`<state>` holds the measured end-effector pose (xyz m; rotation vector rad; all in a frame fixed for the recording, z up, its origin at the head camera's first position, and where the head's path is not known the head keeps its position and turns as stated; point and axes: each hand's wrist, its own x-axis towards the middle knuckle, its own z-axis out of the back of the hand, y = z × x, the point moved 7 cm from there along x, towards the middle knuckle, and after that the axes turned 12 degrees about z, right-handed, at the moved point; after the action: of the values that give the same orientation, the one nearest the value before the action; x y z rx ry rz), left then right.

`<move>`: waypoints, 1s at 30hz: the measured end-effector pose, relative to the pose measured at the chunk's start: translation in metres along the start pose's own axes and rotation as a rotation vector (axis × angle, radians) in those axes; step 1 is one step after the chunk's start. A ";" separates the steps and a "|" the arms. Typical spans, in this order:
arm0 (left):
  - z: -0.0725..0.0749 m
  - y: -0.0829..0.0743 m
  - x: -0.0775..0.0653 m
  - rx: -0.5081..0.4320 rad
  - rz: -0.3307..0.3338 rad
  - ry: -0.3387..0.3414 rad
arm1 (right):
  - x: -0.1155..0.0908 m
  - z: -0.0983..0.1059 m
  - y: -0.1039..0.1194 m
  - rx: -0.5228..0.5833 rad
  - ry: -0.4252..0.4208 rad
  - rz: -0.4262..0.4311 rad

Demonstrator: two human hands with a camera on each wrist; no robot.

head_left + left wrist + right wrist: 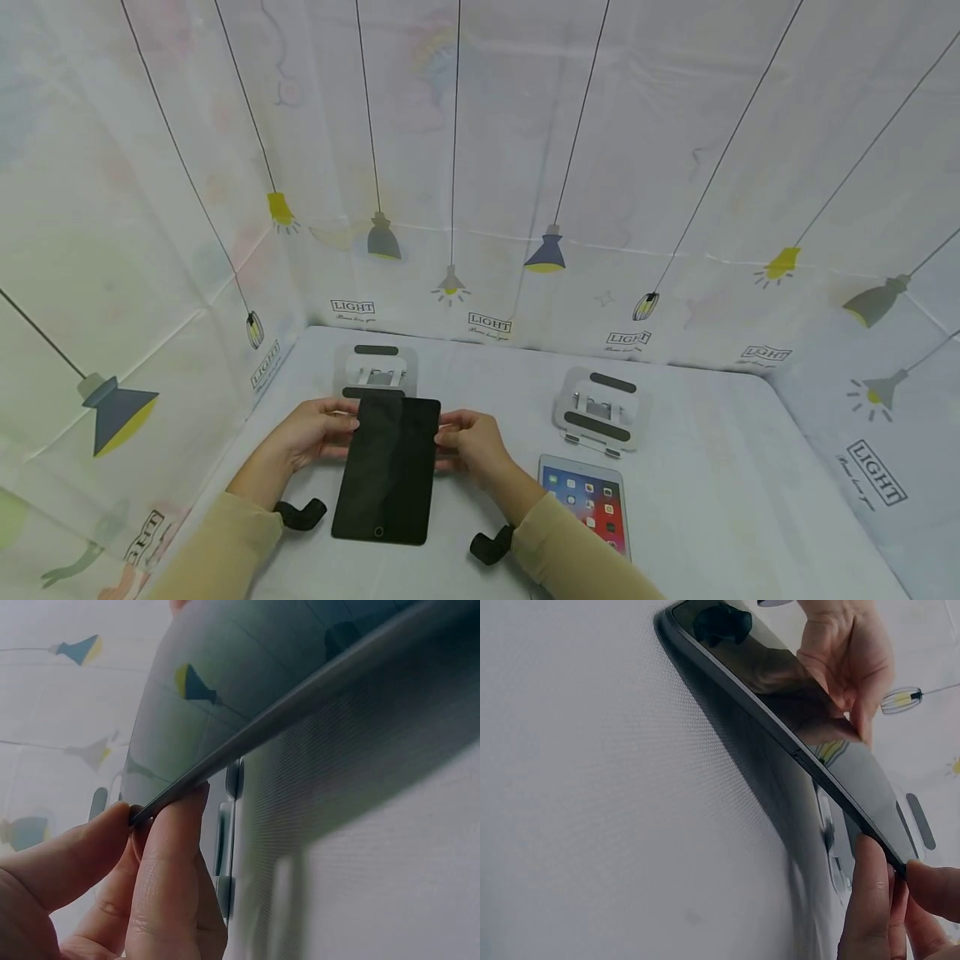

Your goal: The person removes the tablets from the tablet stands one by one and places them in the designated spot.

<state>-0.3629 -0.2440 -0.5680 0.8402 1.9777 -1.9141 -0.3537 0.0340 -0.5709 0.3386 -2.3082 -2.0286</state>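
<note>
A black tablet with a dark, glossy screen and a round button at its near end is held between both hands. My left hand pinches its left edge near the far end, thumb on the screen side and fingers beneath. On the opposite edge, my right hand grips it the same way. The right wrist view shows the tablet tilted, its held end raised and its other end low at the table. Just beyond it stands a silver-grey folding stand with dark pads, partly covered by the tablet.
A second folding stand stands to the right on the white-covered table. In front of it lies a white-framed tablet with its screen lit, partly hidden by the right forearm. A printed curtain encloses the table's back and sides.
</note>
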 end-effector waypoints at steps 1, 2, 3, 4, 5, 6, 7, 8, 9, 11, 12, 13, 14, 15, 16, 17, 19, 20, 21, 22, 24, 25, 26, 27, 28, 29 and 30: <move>0.000 0.001 -0.001 0.002 0.002 0.001 | 0.000 0.000 0.000 0.004 0.003 -0.004; 0.000 0.001 -0.001 0.006 0.005 0.003 | -0.001 -0.001 -0.001 0.010 0.005 -0.010; 0.001 0.002 -0.001 0.008 0.007 0.003 | -0.001 -0.001 -0.002 0.016 0.007 -0.015; 0.001 0.003 -0.001 0.007 0.011 0.000 | -0.001 -0.001 -0.002 0.019 0.009 -0.018; 0.001 0.003 -0.001 0.013 0.013 0.002 | -0.002 -0.002 -0.002 0.023 0.013 -0.017; 0.001 0.004 -0.001 0.014 0.017 0.000 | -0.002 -0.002 -0.003 0.026 0.014 -0.022; 0.001 0.005 -0.001 0.022 0.014 0.006 | -0.003 -0.002 -0.003 0.028 0.015 -0.020; 0.001 0.005 -0.001 0.026 0.018 0.003 | -0.003 -0.002 -0.003 0.026 0.014 -0.021; 0.002 0.006 -0.001 0.033 0.019 -0.001 | -0.004 -0.002 -0.004 0.023 0.013 -0.020; 0.002 0.006 0.000 0.053 0.019 0.000 | -0.005 -0.002 -0.003 0.015 0.010 -0.018; 0.002 0.006 0.000 0.060 0.019 0.001 | -0.005 -0.002 -0.003 0.011 0.007 -0.017; 0.002 0.006 0.000 0.069 0.018 0.004 | -0.006 -0.001 -0.003 0.008 0.005 -0.016; 0.002 0.006 0.000 0.070 0.022 -0.001 | -0.006 -0.001 -0.003 0.005 0.004 -0.015; 0.002 0.006 0.000 0.074 0.020 0.002 | -0.006 -0.001 -0.003 0.003 0.002 -0.014; 0.002 0.007 0.000 0.076 0.019 0.007 | -0.006 -0.001 -0.003 0.001 0.001 -0.014; 0.002 0.007 0.000 0.080 0.016 0.012 | -0.006 -0.001 -0.004 0.000 -0.002 -0.014; 0.002 0.007 -0.001 0.079 0.016 0.020 | -0.006 -0.001 -0.005 -0.004 -0.007 -0.017; 0.002 0.007 -0.001 0.082 0.015 0.027 | -0.006 -0.001 -0.005 -0.006 -0.009 -0.018; 0.001 0.008 -0.001 0.083 0.016 0.033 | -0.006 -0.001 -0.006 -0.009 -0.010 -0.021; 0.001 0.008 -0.001 0.085 0.017 0.039 | -0.006 -0.001 -0.006 -0.010 -0.011 -0.023; 0.001 0.009 -0.002 0.091 0.019 0.050 | -0.006 -0.001 -0.008 -0.009 -0.010 -0.030; 0.001 0.009 -0.002 0.095 0.020 0.052 | -0.006 -0.002 -0.008 -0.010 -0.008 -0.033; 0.002 0.009 -0.002 0.097 0.022 0.053 | -0.006 -0.002 -0.009 -0.009 -0.006 -0.036; 0.002 0.010 -0.003 0.101 0.023 0.054 | -0.006 -0.002 -0.009 -0.009 -0.004 -0.038; 0.002 0.009 -0.003 0.107 0.024 0.055 | -0.006 -0.002 -0.010 -0.008 -0.002 -0.040; 0.002 0.009 -0.003 0.112 0.025 0.053 | -0.006 -0.002 -0.010 -0.008 -0.001 -0.041; 0.002 0.009 -0.004 0.116 0.027 0.051 | -0.006 -0.002 -0.010 -0.008 0.000 -0.042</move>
<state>-0.3551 -0.2468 -0.5736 0.9500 1.8879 -2.0280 -0.3459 0.0321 -0.5797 0.3898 -2.3122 -2.0561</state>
